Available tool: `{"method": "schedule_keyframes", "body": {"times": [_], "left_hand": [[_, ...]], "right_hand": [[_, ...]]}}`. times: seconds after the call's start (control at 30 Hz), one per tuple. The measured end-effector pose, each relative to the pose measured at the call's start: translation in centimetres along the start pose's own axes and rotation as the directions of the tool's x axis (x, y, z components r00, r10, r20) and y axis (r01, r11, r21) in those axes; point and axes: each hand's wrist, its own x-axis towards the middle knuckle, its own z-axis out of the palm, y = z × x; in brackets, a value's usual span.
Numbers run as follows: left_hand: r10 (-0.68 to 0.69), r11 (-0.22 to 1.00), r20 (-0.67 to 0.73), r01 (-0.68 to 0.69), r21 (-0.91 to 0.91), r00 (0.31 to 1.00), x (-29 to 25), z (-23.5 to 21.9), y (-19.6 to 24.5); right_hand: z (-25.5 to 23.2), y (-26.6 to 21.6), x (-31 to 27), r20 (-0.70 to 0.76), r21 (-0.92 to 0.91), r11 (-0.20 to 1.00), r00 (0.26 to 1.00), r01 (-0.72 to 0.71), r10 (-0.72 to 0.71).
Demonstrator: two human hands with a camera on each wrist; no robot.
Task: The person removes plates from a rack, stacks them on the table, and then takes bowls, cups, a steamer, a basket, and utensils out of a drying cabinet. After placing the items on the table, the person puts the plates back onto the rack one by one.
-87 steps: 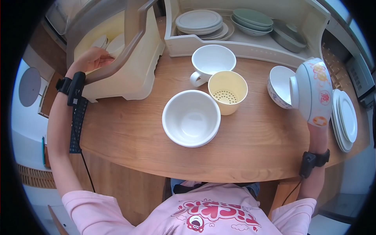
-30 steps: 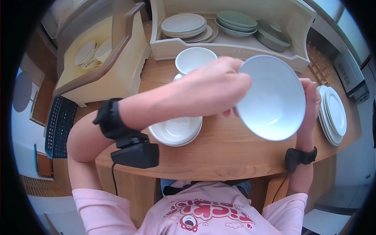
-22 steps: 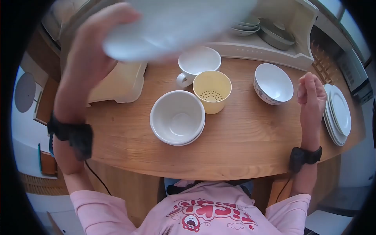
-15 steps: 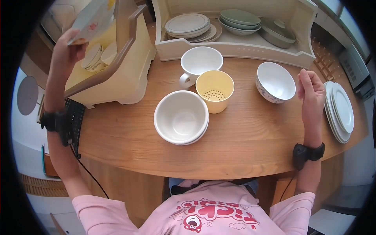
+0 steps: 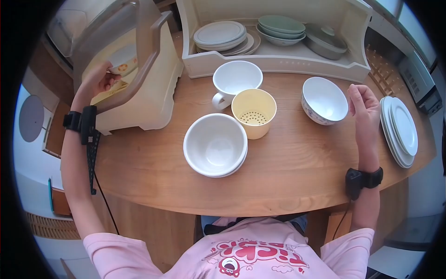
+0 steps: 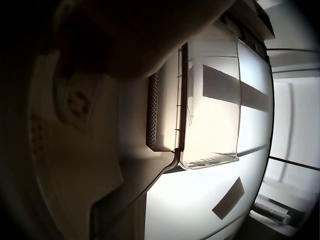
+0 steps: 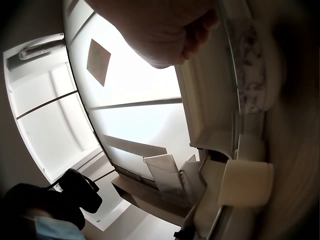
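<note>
Inside the cream bin with a brown rim (image 5: 153,100), at the left, my left hand (image 5: 99,79) grips a white bowl with red and orange prints (image 5: 123,60) by its edge. The bowl is tilted, partly behind the bin's side; one print shows dimly in the left wrist view. Across the table, my right hand (image 5: 364,100) is raised with loosely curled fingers and holds nothing. Beside it stands a white bowl with a floral outside (image 5: 324,100). Mid-table are nested white bowls (image 5: 215,145), a yellow cup with a perforated bottom (image 5: 254,113) and a white mug (image 5: 237,78).
Along the back, a cream rack (image 5: 283,65) holds stacked plates (image 5: 219,35), green bowls (image 5: 281,25) and a lidded grey dish (image 5: 325,42). White plates (image 5: 403,125) stand leaning at the right edge, near a wooden peg rack (image 5: 383,74).
My left hand came out of the bin, took the printed bowl from my right hand and carried it left into the bin. My right hand let go and stayed at the right.
</note>
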Motion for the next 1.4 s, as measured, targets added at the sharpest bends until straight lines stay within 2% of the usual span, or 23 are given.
{"method": "schedule_keyframes", "body": {"times": [0.1,0.2,0.27,0.4,0.47,0.6,0.67,0.8,0.87,1.1,1.27,1.4], "left_hand": [[-0.054,0.998,0.057,0.053,0.014,0.997,1.3,-0.4,-0.6],[-0.008,0.999,0.092,0.004,0.048,0.996,1.5,-0.4,-1.3],[-0.005,0.999,0.059,0.003,0.034,0.998,1.4,-0.3,-1.4],[-0.029,0.999,0.096,0.024,0.049,0.995,1.8,-0.4,-1.4],[-0.033,0.991,0.080,0.022,0.135,0.996,1.7,-0.3,-1.4],[-0.050,0.986,0.064,0.040,0.162,0.997,1.4,0.0,-1.3],[-0.002,0.978,0.083,-0.016,0.210,0.997,1.9,-0.3,-1.6],[0.012,0.968,0.068,-0.029,0.248,0.998,1.5,0.1,-1.4],[0.006,0.954,0.020,-0.012,0.299,1.000,0.9,0.6,-1.1],[0.053,0.951,0.000,-0.050,0.304,0.999,0.7,0.6,-1.5],[0.049,0.934,0.081,-0.075,0.348,0.995,0.9,0.1,-1.6],[0.042,0.927,0.054,-0.059,0.369,0.998,0.2,0.6,-1.3]], "right_hand": [[-0.2,0.5,0.1,-0.006,-0.035,0.999,1.000,0.013,-0.013],[0.0,0.1,0.0,-0.003,-0.098,0.995,1.000,0.002,-0.002],[0.2,0.0,-0.1,0.019,-0.176,0.984,1.000,0.001,0.003],[0.0,0.6,0.0,0.022,-0.264,0.964,1.000,0.001,0.005],[-0.1,0.9,0.0,0.019,-0.321,0.947,1.000,0.000,0.006],[-0.2,1.1,0.0,-0.011,-0.349,0.937,1.000,0.008,-0.012],[-0.3,1.0,0.0,-0.011,-0.406,0.914,1.000,-0.013,0.009],[-0.4,1.4,0.1,0.017,-0.416,0.908,0.998,-0.048,0.060],[-0.4,1.5,0.1,0.084,-0.417,0.904,0.986,-0.095,0.143],[-0.3,2.1,-0.2,0.171,-0.388,0.921,0.979,-0.038,0.113],[-0.3,2.2,-0.2,0.167,-0.384,0.921,0.976,-0.064,0.137],[-0.4,2.3,-0.1,0.177,-0.354,0.932,0.974,-0.072,0.143]]}}
